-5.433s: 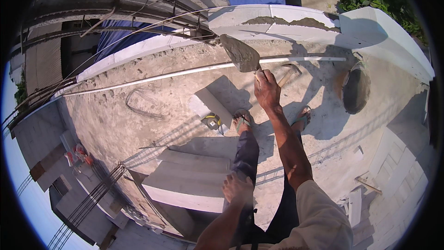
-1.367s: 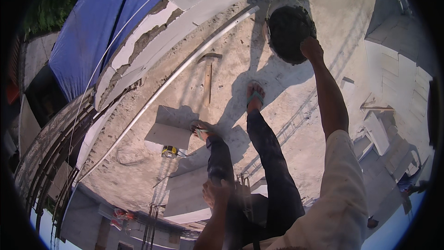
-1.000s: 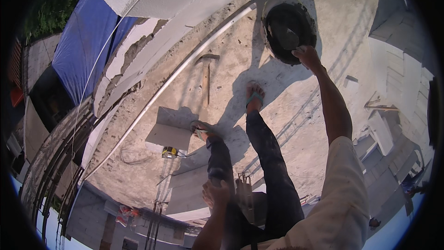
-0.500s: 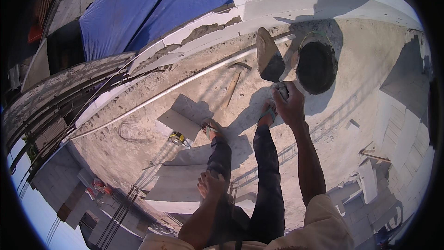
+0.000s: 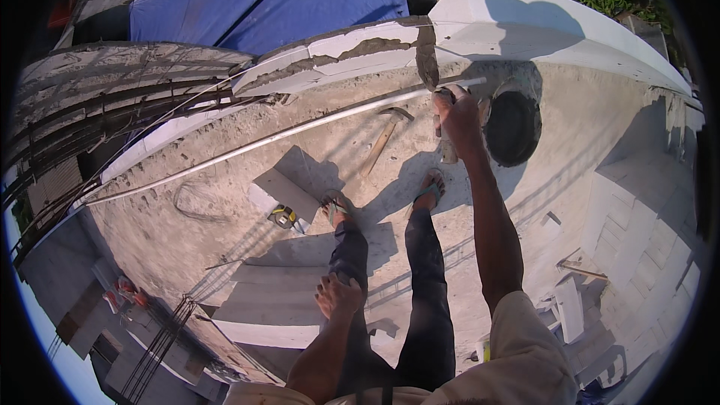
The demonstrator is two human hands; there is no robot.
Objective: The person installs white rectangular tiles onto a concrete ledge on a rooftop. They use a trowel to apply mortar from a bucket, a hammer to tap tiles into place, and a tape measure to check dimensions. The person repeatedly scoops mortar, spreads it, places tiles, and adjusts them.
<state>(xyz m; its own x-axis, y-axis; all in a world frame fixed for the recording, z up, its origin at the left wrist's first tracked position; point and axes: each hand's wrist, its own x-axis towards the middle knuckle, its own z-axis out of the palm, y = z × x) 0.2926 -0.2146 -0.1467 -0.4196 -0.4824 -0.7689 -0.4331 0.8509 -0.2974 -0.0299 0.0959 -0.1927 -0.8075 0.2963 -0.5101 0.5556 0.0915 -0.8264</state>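
Note:
My right hand [image 5: 454, 112] is closed round a trowel [image 5: 448, 151], its handle end pointing back toward me. A narrow grey strip runs from my fist up the end of a white block [image 5: 326, 49] in the low wall; where the blade stops and the mortar [image 5: 427, 52] begins I cannot tell. Grey mortar also lies along the block's top in a ragged band. Just right of my right hand stands a black bucket [image 5: 514, 127]. My left hand [image 5: 337, 296] rests on my left leg near the knee, fingers apart, holding nothing.
A hammer [image 5: 384, 139] lies ahead of my feet, beside a long white pipe [image 5: 300, 135]. Left of my left foot are a grey block [image 5: 286, 193] and a yellow-black tape measure [image 5: 283, 217]. Stacked blocks [image 5: 637, 217] stand right; a blue tarp [image 5: 255, 7] hangs beyond the wall.
My right hand has moved forward and a little left, bringing the trowel from above the floor to the wall block's end. My left hand stays on my leg. The view has tilted forward.

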